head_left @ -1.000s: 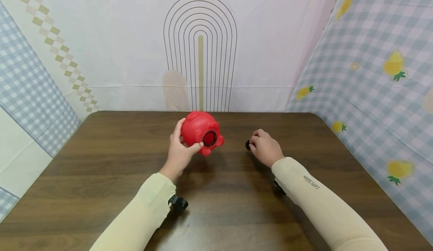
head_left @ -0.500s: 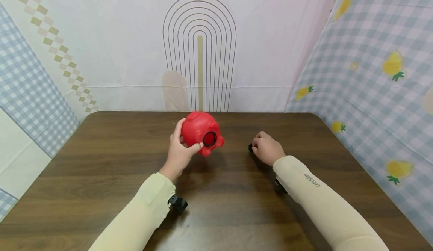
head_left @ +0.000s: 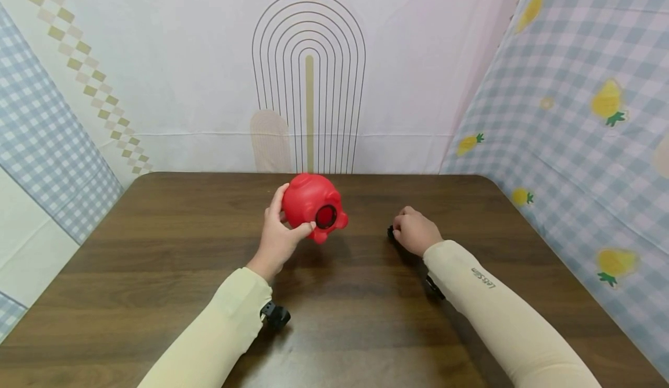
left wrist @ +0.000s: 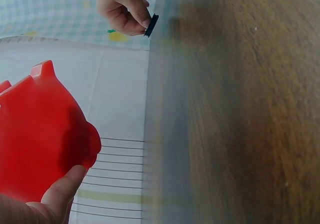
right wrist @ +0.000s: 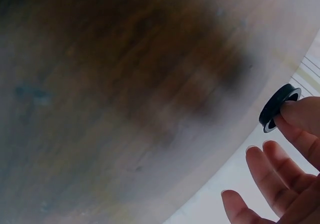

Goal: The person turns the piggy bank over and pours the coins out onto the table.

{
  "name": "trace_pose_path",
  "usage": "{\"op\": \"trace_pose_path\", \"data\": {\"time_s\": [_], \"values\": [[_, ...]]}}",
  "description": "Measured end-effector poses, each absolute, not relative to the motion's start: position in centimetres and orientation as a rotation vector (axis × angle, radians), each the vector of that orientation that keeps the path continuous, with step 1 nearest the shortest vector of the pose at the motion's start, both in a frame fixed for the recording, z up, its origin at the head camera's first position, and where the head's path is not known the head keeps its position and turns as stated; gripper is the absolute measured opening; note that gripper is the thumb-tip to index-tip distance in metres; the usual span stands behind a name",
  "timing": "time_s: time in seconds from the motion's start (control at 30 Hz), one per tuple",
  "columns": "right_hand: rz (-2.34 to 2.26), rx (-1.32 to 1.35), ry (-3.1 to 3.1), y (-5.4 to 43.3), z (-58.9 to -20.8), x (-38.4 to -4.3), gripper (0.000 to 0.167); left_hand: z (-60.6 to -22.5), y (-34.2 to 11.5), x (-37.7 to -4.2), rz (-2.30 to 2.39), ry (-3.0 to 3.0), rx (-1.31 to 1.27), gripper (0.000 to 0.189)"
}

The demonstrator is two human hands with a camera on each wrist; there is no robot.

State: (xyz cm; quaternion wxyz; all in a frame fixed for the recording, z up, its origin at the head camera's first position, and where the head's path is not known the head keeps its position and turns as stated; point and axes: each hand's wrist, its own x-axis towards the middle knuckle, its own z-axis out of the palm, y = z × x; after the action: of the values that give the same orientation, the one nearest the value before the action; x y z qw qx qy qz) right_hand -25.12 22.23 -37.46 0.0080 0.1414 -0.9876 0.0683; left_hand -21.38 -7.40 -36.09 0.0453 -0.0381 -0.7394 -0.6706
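Note:
A red piggy bank (head_left: 307,197) is held on its side above the far middle of the table. My left hand (head_left: 276,238) grips it, thumb near the dark-rimmed round hole in its underside. To its right, my right hand (head_left: 418,234) is apart from the bank and pinches a small black round stopper (right wrist: 274,108). In the right wrist view the stopper sits between thumb and forefinger, while the other fingers stay loosely bent. The left wrist view shows the bank's red side (left wrist: 40,134) close up.
A brown wood-grain table (head_left: 177,295) lies beneath both hands. Behind it hangs a white patterned cloth (head_left: 198,74), with a checked pineapple cloth (head_left: 564,144) at the right. Black wrist cameras are strapped under both sleeves.
My right hand has drifted slightly right and nearer to me, carrying the stopper away from the piggy bank. The left hand and the bank have barely moved.

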Motion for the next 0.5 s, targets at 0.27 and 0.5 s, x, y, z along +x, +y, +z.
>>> {"op": "trace_pose_path", "data": {"time_s": [0.27, 0.5], "values": [[0.191, 0.436, -3.122, 22.36, -37.68, -25.42, 0.013, -36.04, -7.34, -21.32, -2.043, -2.272, -0.122, 0.084], [0.152, 0.463, -3.120, 22.52, -37.87, -25.53, 0.013, -36.03, -7.13, -21.36, -2.032, -2.287, -0.108, 0.085]]}}
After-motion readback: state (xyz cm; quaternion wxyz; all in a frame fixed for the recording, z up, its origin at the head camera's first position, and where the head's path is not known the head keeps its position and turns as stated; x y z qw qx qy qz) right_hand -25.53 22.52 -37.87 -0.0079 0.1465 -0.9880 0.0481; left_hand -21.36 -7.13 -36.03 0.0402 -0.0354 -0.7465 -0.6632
